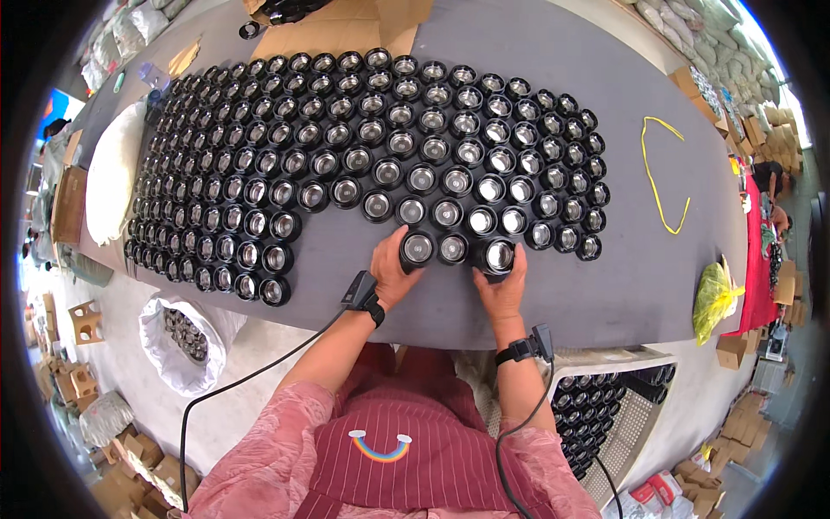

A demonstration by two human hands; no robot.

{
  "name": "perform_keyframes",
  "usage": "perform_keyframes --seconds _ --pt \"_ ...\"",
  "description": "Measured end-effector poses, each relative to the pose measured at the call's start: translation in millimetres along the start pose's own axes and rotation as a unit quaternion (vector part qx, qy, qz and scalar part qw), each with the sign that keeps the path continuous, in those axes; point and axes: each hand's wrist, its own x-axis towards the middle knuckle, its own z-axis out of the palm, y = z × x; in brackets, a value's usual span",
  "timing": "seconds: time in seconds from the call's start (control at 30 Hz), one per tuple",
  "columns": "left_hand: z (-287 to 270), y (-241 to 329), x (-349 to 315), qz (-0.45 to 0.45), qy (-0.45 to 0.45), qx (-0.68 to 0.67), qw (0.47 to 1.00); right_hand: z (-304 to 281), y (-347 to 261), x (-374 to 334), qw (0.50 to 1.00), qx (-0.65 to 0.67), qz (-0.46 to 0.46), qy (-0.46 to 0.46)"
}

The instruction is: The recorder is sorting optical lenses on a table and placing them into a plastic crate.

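Many short black round cups with shiny metal insides (335, 134) stand in close rows on the grey table. My left hand (394, 273) is closed round the left side of a black cup (418, 247) at the near edge of the rows. On the right, my right hand (503, 296) grips another black cup (499, 256), thumb on its left and fingers on its right. Between these two stands a black cup (452, 247) that neither hand visibly holds. Both held cups face upward; whether they rest on the table I cannot tell.
A perforated crate (622, 441) with more black cups stands below the table at the right. At the left is a white sack (186, 346) of small parts. A yellow strap (661, 190) and a yellow bag (716, 298) are at the right; cardboard (337, 33) lies at the back.
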Motion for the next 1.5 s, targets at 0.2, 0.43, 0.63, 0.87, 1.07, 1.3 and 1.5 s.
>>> perform_keyframes --seconds 0.2,0.43,0.63,0.87,1.07,1.3,1.5 --pt "-21 16 -4 -0.027 0.034 -0.08 0.996 -1 -13 -1 0.986 0.126 0.112 0.014" --pt "20 45 18 0.022 -0.025 -0.048 0.998 3 -9 0 0.978 0.1 0.18 -0.03" --pt "46 38 14 0.063 0.021 -0.041 0.997 -11 -20 -2 0.968 0.134 0.211 -0.024" --pt "46 39 4 0.016 0.017 -0.051 0.998 -56 -50 21 0.974 0.167 0.151 0.03" --pt "55 34 1 0.007 0.033 -0.007 0.999 -49 -98 55 0.978 0.174 0.111 -0.037" --pt "62 26 2 0.019 0.028 0.022 0.999 -16 -89 48 0.992 0.09 0.061 -0.07" --pt "52 33 5 0.057 0.04 0.012 0.997 -20 -91 42 0.984 0.151 0.083 -0.054"
